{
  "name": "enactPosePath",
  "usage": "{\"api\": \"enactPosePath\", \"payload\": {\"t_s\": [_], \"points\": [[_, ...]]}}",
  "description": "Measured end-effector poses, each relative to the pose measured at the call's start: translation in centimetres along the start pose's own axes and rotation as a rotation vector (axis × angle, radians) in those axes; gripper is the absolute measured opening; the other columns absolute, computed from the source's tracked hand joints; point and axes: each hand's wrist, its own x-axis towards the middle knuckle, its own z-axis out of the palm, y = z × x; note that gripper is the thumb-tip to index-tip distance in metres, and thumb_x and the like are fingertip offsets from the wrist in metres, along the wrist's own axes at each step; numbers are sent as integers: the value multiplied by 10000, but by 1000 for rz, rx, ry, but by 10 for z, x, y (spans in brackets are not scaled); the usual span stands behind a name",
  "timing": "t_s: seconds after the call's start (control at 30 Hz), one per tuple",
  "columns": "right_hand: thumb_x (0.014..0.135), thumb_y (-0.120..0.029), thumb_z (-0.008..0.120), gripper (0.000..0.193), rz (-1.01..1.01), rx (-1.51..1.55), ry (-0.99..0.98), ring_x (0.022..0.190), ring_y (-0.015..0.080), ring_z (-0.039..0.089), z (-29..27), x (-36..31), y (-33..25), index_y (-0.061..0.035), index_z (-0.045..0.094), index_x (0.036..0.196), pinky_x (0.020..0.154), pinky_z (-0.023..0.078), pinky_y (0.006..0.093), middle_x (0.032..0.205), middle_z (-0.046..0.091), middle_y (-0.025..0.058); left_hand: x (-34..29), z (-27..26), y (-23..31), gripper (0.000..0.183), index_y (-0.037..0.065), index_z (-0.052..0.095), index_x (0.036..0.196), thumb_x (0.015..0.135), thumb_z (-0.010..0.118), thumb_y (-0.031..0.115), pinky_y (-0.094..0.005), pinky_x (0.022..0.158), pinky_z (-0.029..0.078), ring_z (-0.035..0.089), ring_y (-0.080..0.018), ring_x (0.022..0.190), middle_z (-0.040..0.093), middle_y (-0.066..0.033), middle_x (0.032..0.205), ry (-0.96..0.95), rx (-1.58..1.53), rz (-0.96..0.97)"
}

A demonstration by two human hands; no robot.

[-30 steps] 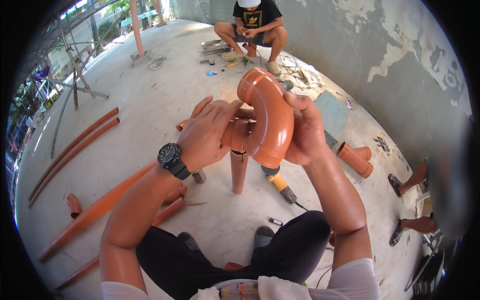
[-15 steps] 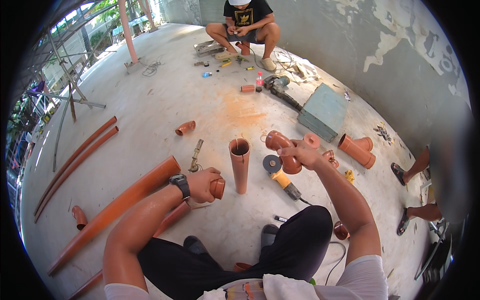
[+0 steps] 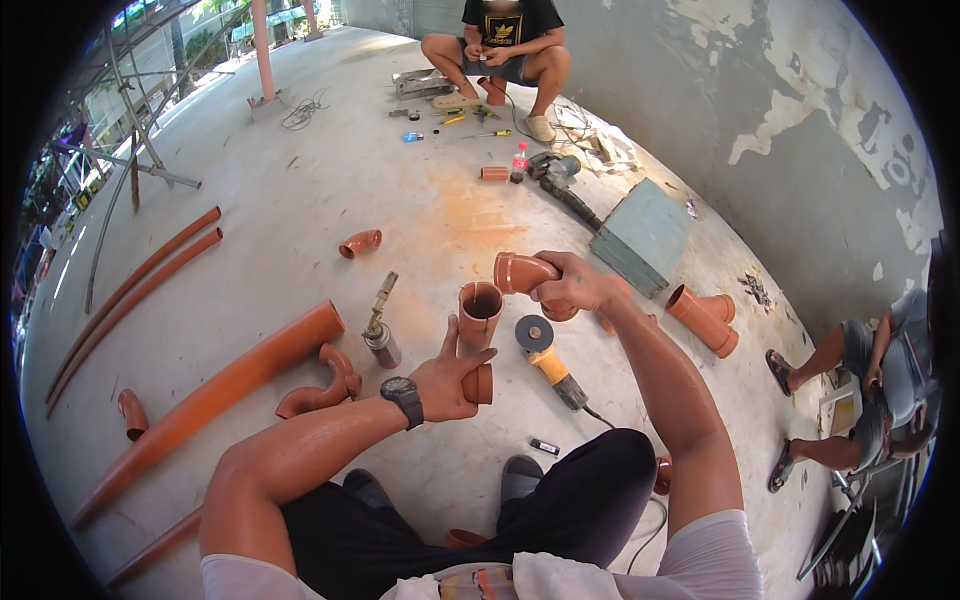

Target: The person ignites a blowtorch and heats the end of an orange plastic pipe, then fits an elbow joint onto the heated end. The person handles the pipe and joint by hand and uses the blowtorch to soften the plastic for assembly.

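My right hand (image 3: 580, 285) is closed around an orange-brown elbow pipe fitting (image 3: 522, 272). The elbow's collared end is beside the top of an upright orange-brown pipe (image 3: 480, 303) in front of me. My left hand (image 3: 450, 380), wearing a black watch, is at the pipe's lower part with its thumb raised along it. Its fingers are curled around a short orange-brown pipe fitting (image 3: 479, 384). The lower end of the upright pipe is hidden behind this hand and fitting. An angle grinder (image 3: 552, 365) with a dark disc lies just right of the pipe.
A blowtorch canister (image 3: 382, 345) and a curved trap fitting (image 3: 325, 385) sit left of my hands, near a long thick pipe (image 3: 230, 400). A branch fitting (image 3: 703, 320) and grey toolbox (image 3: 645, 237) lie right. One person (image 3: 510, 45) squats ahead; another (image 3: 890, 380) sits right.
My right hand has brought the elbow left, beside the upright pipe's top. My left hand has moved right against the pipe with the short fitting. The blowtorch and trap fitting have come into fuller view.
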Motion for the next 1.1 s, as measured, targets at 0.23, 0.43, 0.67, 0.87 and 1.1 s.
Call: {"api": "enactPosePath", "payload": {"t_s": [0.23, 0.43, 0.67, 0.87, 1.1], "points": [[695, -192, 772, 624, 30, -45, -83, 902, 199, 662, 5, 2, -19, 6, 650, 1273, 820, 538, 347, 1027, 716, 96, 2, -6, -1, 876, 233, 504, 1516, 670, 732, 249, -486, 973, 579, 684, -509, 1049, 122, -388, 1604, 22, 32, 20], [680, -205, 782, 542, -231, -212, -46, 850, 195, 663, 10, -5, -28, -16, 697, 1181, 769, 532, 351, 934, 712, 89, 4, -7, -17, 874, 257, 527, 1497, 654, 755, 249, -495, 936, 592, 692, -489, 1001, 215, -320, 1581, 36, 45, 96], [710, -218, 783, 452, -268, -363, -7, 746, 190, 641, 8, 1, -42, -6, 701, 1100, 683, 523, 349, 831, 675, 80, 5, -12, -30, 871, 285, 543, 1491, 654, 781, 262, -486, 921, 591, 683, -464, 1006, 312, -280, 1524, 48, 84, 149], [762, -148, 775, 435, 37, -43, -26, 565, 133, 570, 13, -7, -35, 35, 668, 1142, 471, 438, 284, 775, 618, 62, 4, -19, -38, 867, 297, 552, 1470, 635, 774, 218, -477, 918, 603, 693, -450, 1021, 277, -258, 1577, 21, 87, 191], [691, -306, 753, 592, 18, -269, -110, 894, 238, 684, 4, 2, -34, -1, 712, 1197, 828, 539, 336, 979, 740, 109, 2, -23, -42, 863, 305, 562, 1464, 632, 777, 222, -469, 901, 607, 699, -436, 987, 289, -243, 1579, -24, 96, 256]]}}
